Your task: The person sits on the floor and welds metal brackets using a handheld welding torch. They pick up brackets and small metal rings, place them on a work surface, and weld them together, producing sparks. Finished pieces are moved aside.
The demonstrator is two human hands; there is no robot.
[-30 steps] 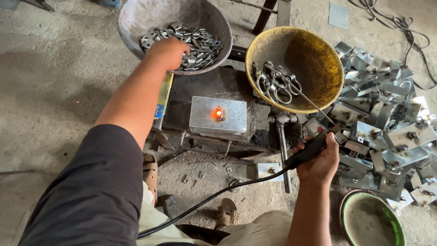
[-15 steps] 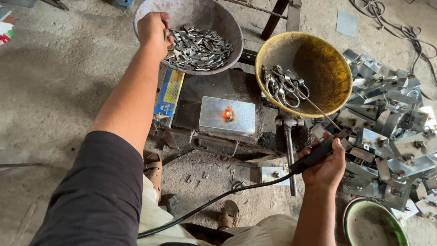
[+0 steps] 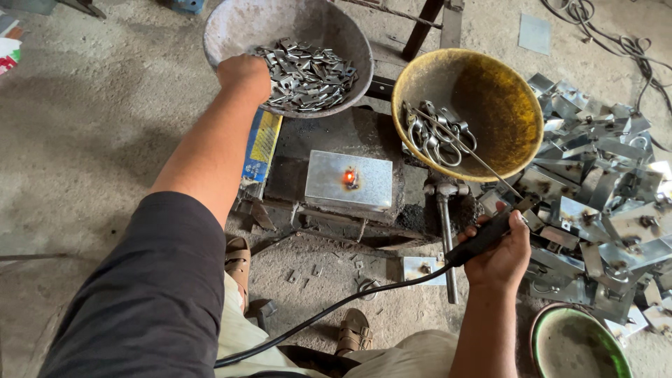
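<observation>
The left hand (image 3: 243, 73) reaches into the grey round metal basin (image 3: 231, 28), its fingers curled down among the small flat silver metal pieces (image 3: 308, 73) heaped there; whether it grips one, the view does not show. The right hand (image 3: 498, 253) is closed around the black handle of a welding holder (image 3: 486, 236); its thin rod points up into the yellow rusty metal bowl (image 3: 504, 98), where bent wire rings (image 3: 434, 133) lie. On the square steel plate (image 3: 350, 182) between the bowls, a small spot glows orange.

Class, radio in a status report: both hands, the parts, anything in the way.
Left hand in grey bowl on small metal pieces. Right hand grips welding electrode holder. Glowing weld spot on plate; nothing blocking.
</observation>
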